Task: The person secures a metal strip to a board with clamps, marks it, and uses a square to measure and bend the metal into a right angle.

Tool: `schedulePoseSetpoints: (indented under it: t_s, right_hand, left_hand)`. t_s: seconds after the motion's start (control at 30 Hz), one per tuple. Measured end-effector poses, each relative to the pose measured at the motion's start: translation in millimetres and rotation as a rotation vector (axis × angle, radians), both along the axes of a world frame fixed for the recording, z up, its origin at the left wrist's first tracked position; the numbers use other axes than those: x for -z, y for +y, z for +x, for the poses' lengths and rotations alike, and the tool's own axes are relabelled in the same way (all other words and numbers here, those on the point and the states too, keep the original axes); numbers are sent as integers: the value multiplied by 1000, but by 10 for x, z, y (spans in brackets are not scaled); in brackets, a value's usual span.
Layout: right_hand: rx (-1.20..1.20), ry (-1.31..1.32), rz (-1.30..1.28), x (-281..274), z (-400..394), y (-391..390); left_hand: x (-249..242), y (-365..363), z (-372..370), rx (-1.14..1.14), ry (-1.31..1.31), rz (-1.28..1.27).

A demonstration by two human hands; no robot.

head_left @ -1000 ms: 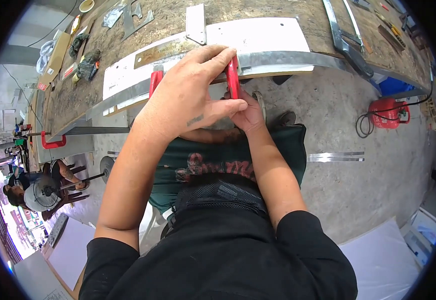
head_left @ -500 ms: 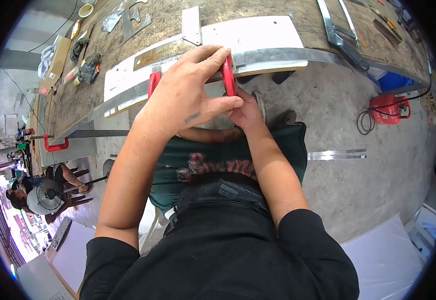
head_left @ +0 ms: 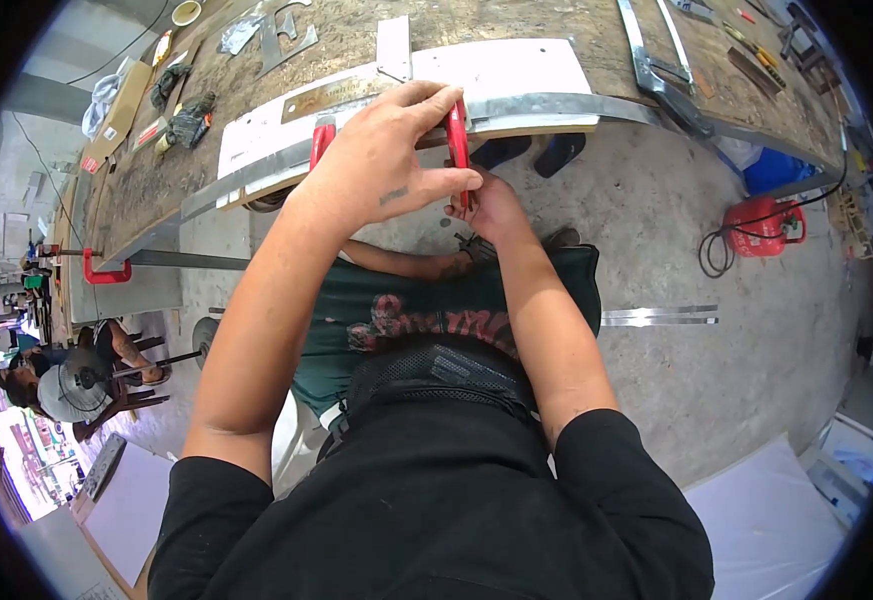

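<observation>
My left hand (head_left: 388, 150) is closed round the top of a red C-clamp (head_left: 457, 135) at the front edge of the bench, its thumb stretched across the clamp's lower part. Below, my right hand (head_left: 496, 208) has its fingers bent at the clamp's bottom end, where the screw is mostly hidden. A long grey metal strip (head_left: 526, 106) runs along the bench edge over a white board (head_left: 501, 70). Left of my left hand, a second red clamp (head_left: 322, 143) sits on the same edge. A brownish metal straightedge (head_left: 331, 95) and a try square (head_left: 393, 45) lie on the board.
Farther right on the wooden bench (head_left: 596, 30) lies a hacksaw (head_left: 661, 85). A red tank (head_left: 756, 228) with a black hose stands on the floor, near two metal strips (head_left: 656, 316). Another red clamp (head_left: 106, 268) hangs at left; a person (head_left: 126, 345) sits near a fan (head_left: 81, 385).
The view has shifted slightly. My left hand keeps its hold on the clamp, while the fingers of my right hand have changed position at its lower end.
</observation>
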State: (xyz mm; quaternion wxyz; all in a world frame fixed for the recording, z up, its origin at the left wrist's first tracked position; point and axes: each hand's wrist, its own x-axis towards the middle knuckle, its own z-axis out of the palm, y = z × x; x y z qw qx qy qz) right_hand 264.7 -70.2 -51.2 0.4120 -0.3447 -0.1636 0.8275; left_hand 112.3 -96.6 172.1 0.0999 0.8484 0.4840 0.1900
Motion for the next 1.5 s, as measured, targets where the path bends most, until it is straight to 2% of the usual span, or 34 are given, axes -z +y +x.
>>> schedulePoseSetpoints:
  t_s: [0.33, 0.43, 0.5, 0.53, 0.6, 0.63, 0.7, 0.73, 0.8, 0.93, 1.0, 1.13, 1.2, 1.33, 1.5]
  right_hand:
    - [34, 4, 88, -40, 45, -156]
    - [66, -149, 129, -78, 33, -202]
    - [-23, -376, 226, -57, 38, -194]
    - [-24, -378, 228, -41, 24, -210]
    - [16, -701, 397, -48, -26, -242]
    - [14, -703, 398, -51, -41, -244]
    - [55, -1208, 713, -114, -79, -267]
    - [53, -1210, 713, -147, -94, -270]
    - [-27, -1412, 687, -260, -132, -286]
    - [9, -1442, 763, -149, -222, -295]
    - [160, -1403, 814, -101, -247, -302]
    - [138, -1381, 772, -112, -212, -283]
    - [24, -1414, 779, -114, -187, -248]
    - [-34, -1486, 809, -59, -203, -222]
    - [126, -1271, 872, -5, -208, -230]
  left_hand:
    - [105, -29, -18, -42, 6, 49]
    - [171, -45, -25, -45, -15, 75]
    - [209, -65, -14, -69, -69, 81]
    - [228, -74, -13, -70, -71, 82]
    - [250, -84, 2, -63, -63, 131]
    - [266, -86, 9, -64, -66, 132]
    - [312, -89, 15, -72, -49, 190]
    - [334, -87, 16, -73, -51, 189]
    - [375, -82, 16, -54, -49, 251]
    - [434, -85, 66, -74, -28, 318]
    - [444, -96, 90, -97, -48, 317]
    - [458, -107, 102, -115, -46, 344]
    - [438, -102, 97, -98, -76, 308]
    - [434, -105, 101, -96, -104, 304]
    - [435, -110, 104, -126, -69, 303]
